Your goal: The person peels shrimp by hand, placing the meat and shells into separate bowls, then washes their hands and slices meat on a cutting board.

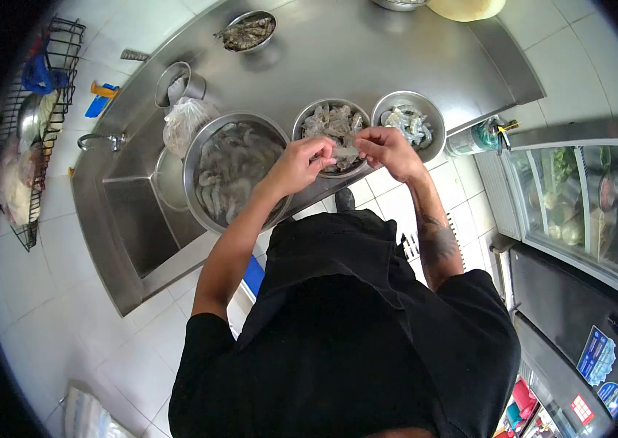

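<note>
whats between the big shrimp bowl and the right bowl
A smaller metal bowl, with the left hand and right hand at its near side, in the head view.

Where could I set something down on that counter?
The grey steel counter has a broad bare stretch between the small metal bowl of dark shrimp and the rightmost round steel bowl. It's crowded near the front edge: left hand and right hand pinch a pale piece over the middle steel bowl, beside the large round steel basin.
</note>
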A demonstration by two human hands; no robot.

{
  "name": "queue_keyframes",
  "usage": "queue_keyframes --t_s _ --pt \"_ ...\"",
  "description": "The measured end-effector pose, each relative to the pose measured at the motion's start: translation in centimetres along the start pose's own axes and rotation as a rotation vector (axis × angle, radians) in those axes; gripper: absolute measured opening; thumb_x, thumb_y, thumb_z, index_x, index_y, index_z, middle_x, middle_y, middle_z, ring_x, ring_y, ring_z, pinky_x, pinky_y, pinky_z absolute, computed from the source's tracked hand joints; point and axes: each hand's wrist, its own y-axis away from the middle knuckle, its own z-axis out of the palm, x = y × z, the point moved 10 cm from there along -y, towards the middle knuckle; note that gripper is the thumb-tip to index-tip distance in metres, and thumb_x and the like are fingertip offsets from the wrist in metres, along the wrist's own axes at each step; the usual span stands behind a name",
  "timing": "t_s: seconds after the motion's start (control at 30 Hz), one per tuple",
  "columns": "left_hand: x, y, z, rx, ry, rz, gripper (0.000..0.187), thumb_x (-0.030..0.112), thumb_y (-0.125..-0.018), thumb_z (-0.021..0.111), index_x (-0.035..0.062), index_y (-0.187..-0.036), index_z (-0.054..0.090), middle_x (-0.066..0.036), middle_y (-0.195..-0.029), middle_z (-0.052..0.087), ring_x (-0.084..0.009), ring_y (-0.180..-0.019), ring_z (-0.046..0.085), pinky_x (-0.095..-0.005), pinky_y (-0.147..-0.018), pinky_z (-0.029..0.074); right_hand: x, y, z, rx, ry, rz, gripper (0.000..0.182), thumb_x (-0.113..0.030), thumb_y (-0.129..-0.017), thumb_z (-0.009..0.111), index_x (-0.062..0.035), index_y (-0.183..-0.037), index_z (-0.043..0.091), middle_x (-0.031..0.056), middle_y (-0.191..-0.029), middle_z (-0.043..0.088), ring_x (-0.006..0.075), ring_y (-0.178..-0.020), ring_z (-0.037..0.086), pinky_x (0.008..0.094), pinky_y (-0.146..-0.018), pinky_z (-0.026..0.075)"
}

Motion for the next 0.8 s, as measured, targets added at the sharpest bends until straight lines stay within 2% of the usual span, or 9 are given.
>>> queue_keyframes --t_s 0.2,0.27,0.37,0.43,0.47,0.5,0.6,0.67,0.8 --pt "-3.2 -1.2 -0.5 0.058 0.185 -0.194 0.017 0.007 -0.089 0.069 -0.0016 -0.092 0.055 -0.009 -0.080 0.065 -0.0126 -0.074 0.063 -0.0295 -0.068 0.053 -2.0 1.4 -2.8 0.010 0.429 -0.168 0.010 -0.009 -0.095 0.062 -0.0004 -0.099 0.065 0.0009 -0.076 0.060 0.0081 -0.071 0.052 0.0249 -0.064 0.045" --pt "-4.2 -1.2 0.1 -0.025 0.123 -0.234 0.016 0.007 -0.090 0.069 -0.0007 -0.096 0.057 -0.008 -0.086 0.067 -0.0103 -0.075 0.064 -0.0276 -0.068 0.053 -3.1 2.0 -3.6 0.030 0.536 -0.233 0.010 -0.005 -0.092 0.063 -0.0003 -0.101 0.064 0.0045 -0.082 0.064 0.0125 -0.081 0.058 0.0279 -0.074 0.048" --pt "-4.2 -0.2 -0.7 -0.113 0.035 -0.330 0.028 0.011 -0.090 0.070 0.0033 -0.115 0.060 -0.007 -0.092 0.070 -0.0093 -0.070 0.064 -0.0249 -0.063 0.053 -3.3 2.3 -6.4 0.125 0.726 -0.302 0.010 -0.004 -0.093 0.061 -0.0005 -0.103 0.064 0.0099 -0.089 0.068 0.0141 -0.083 0.060 0.0305 -0.077 0.049" --pt "-6.3 1.7 -2.0 -0.228 0.066 -0.514 0.036 0.014 -0.091 0.070 0.0069 -0.124 0.058 -0.008 -0.091 0.071 -0.0110 -0.065 0.064 -0.0256 -0.059 0.053 -2.7 2.3 -9.5 0.222 0.644 -0.315 0.015 -0.006 -0.090 0.062 -0.0022 -0.104 0.066 0.0160 -0.089 0.071 0.0230 -0.082 0.068 0.0346 -0.075 0.053" --pt "-7.5 2.8 -4.0 -0.162 0.057 -0.559 0.037 0.017 -0.092 0.069 0.0087 -0.126 0.059 -0.008 -0.086 0.071 -0.0102 -0.062 0.063 -0.0261 -0.055 0.052 -2.5 2.7 -10.7 0.335 0.749 -0.174 0.021 -0.010 -0.090 0.063 -0.0030 -0.109 0.065 0.0171 -0.091 0.071 0.0262 -0.084 0.070 0.0369 -0.076 0.053" --pt "-7.3 3.6 -6.8 -0.076 -0.045 -0.577 0.032 0.018 -0.092 0.068 0.0072 -0.121 0.062 -0.007 -0.085 0.071 -0.0104 -0.062 0.063 -0.0265 -0.054 0.050 -2.3 3.3 -12.0 0.452 0.853 -0.030 0.026 -0.014 -0.090 0.063 -0.0037 -0.114 0.065 0.0182 -0.093 0.072 0.0295 -0.087 0.071 0.0392 -0.077 0.054" --pt "-9.7 8.1 -12.1 0.099 -0.153 -0.644 0.023 0.018 -0.090 0.070 0.0056 -0.110 0.067 -0.007 -0.084 0.071 -0.0102 -0.061 0.062 -0.0278 -0.055 0.050 -0.5 3.5 -14.7 0.590 0.888 -0.028 0.034 -0.020 -0.090 0.065 -0.0040 -0.121 0.064 0.0227 -0.092 0.071 0.0360 -0.087 0.071 0.0428 -0.078 0.055" --pt "-12.4 12.3 -11.3 -0.059 -0.373 -0.833 0.020 0.019 -0.087 0.072 0.0038 -0.100 0.068 -0.010 -0.084 0.071 -0.0136 -0.060 0.064 -0.0297 -0.057 0.050 -1.0 3.3 -12.8 0.573 0.860 -0.043 0.034 -0.020 -0.090 0.064 -0.0038 -0.119 0.064 0.0231 -0.091 0.071 0.0359 -0.086 0.071 0.0425 -0.078 0.055" --pt "-13.5 15.6 -4.6 -0.176 -0.403 -0.734 0.023 0.022 -0.084 0.073 0.0036 -0.098 0.068 -0.016 -0.087 0.071 -0.0251 -0.069 0.069 -0.0373 -0.063 0.054 -0.2 0.4 -8.3 0.408 0.822 -0.093 0.027 -0.019 -0.089 0.064 -0.0035 -0.111 0.068 0.0222 -0.088 0.071 0.0343 -0.082 0.071 0.0412 -0.076 0.055"
